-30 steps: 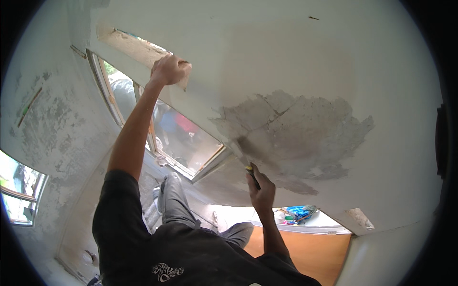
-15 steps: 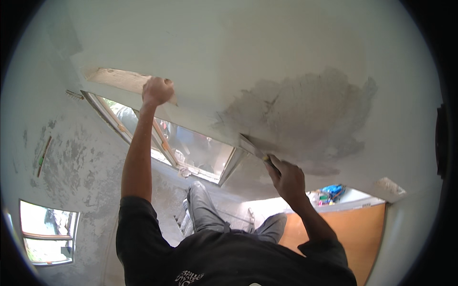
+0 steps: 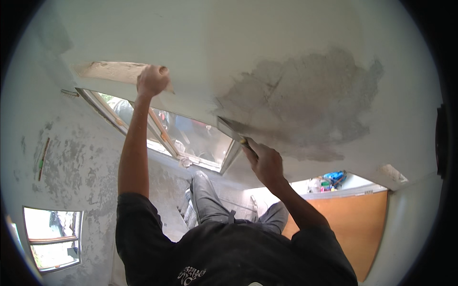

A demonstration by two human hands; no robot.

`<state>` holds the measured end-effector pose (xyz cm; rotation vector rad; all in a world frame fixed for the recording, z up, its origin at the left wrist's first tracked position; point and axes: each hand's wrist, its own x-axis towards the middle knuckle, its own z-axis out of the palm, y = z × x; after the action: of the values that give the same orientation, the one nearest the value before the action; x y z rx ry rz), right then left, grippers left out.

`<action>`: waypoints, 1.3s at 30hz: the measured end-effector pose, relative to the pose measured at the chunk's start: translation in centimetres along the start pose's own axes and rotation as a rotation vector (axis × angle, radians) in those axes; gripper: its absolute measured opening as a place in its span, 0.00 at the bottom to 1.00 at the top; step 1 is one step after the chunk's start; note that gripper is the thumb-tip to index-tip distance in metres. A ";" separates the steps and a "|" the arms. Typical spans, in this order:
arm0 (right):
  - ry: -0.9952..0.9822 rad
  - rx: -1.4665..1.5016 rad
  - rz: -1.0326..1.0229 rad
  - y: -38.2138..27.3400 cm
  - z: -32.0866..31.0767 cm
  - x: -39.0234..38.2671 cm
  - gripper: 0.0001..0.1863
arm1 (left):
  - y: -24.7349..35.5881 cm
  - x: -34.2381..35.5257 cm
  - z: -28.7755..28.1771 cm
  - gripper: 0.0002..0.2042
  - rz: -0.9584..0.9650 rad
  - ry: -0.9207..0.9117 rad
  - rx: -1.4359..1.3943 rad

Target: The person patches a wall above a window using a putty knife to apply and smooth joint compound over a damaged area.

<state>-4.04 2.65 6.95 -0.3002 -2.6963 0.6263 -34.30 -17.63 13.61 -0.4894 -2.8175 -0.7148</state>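
My right hand (image 3: 267, 162) is wrapped round the dark handle of a putty knife (image 3: 230, 127). Its broad metal blade lies at a low angle against the pale surface, at the lower left of a rough grey patch (image 3: 305, 100). Farther left, my raised left hand (image 3: 152, 81) is closed in a fist in front of a long pale beige strip (image 3: 112, 70). A rounded tan end shows at the top of that fist. Whether the strip is a board in my grip or part of the wall, I cannot tell.
A window (image 3: 191, 138) with a metal frame lies below the patch. At lower right stands an orange-brown panel (image 3: 343, 229), with a blue item (image 3: 336, 178) beyond it. A smaller window (image 3: 52, 238) and a thin stick (image 3: 44, 157) are on the mottled left wall.
My right hand and the putty knife have moved left and up along the surface. My left fist is slightly higher and farther left. The whole view has shifted a little.
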 end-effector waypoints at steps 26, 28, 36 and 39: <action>0.214 0.254 -0.147 0.3 0.7 1.2 0.15 | -0.1 0.0 -0.4 0.15 0.010 0.136 -0.057; 0.177 0.230 -0.123 0.0 0.6 1.1 0.15 | 0.0 -0.7 0.2 0.14 -0.014 0.129 -0.090; 0.234 0.300 -0.119 -1.8 3.0 1.3 0.15 | 0.0 -0.2 -0.3 0.14 -0.012 0.080 -0.096; 0.217 0.315 -0.100 -0.9 1.9 0.8 0.14 | -0.8 -0.2 0.0 0.15 -0.004 0.136 -0.071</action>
<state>-5.65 1.31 6.01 -0.1395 -2.3465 0.9166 -34.39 -18.35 13.22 -0.4298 -2.6750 -0.8186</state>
